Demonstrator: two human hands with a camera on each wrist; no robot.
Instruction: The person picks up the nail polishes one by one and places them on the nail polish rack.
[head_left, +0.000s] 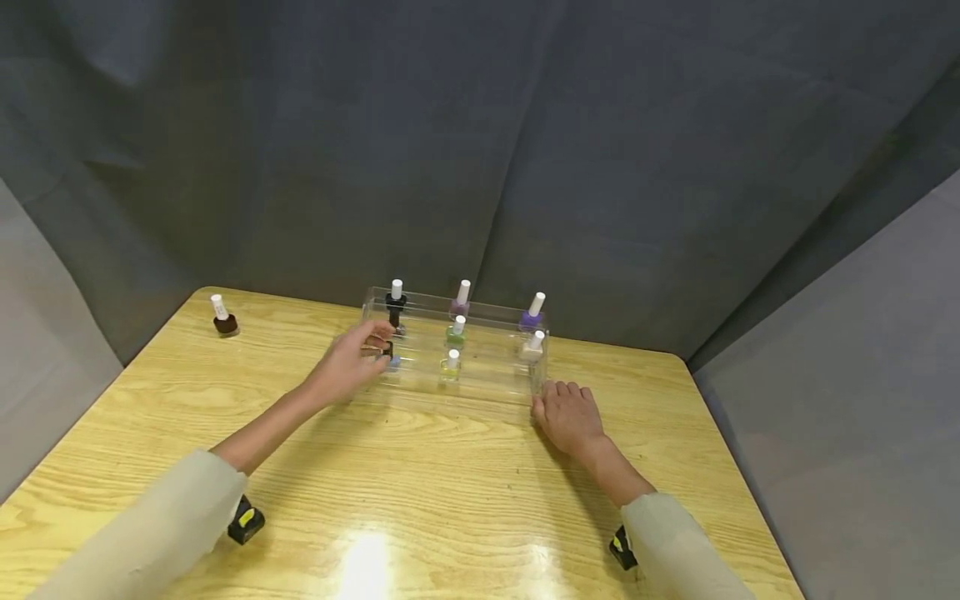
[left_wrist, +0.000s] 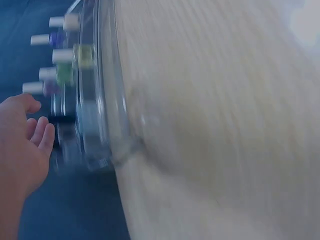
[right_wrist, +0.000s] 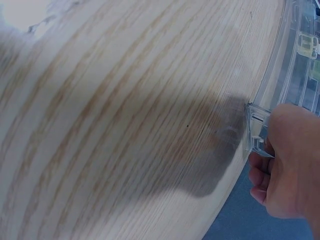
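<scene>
A clear acrylic stepped rack [head_left: 491,371] stands on the table with nail polish bottles on its tiers. My left hand [head_left: 351,360] is at the rack's left end, thumb and fingers apart, beside a black-capped blue bottle [head_left: 394,362] on a low tier. In the left wrist view the same hand [left_wrist: 27,145] shows its fingertips spread, with nothing pinched between them. My right hand [head_left: 572,415] grips the rack's front right corner; in the right wrist view its fingers curl behind the clear end wall [right_wrist: 257,127].
On the rack are a yellow bottle [head_left: 450,367], a green one [head_left: 455,336], a purple one [head_left: 532,318], a pale one [head_left: 532,348] and a black one [head_left: 395,302]. A dark red bottle [head_left: 226,323] stands apart at the table's back left. Behind hangs a dark curtain [head_left: 480,150].
</scene>
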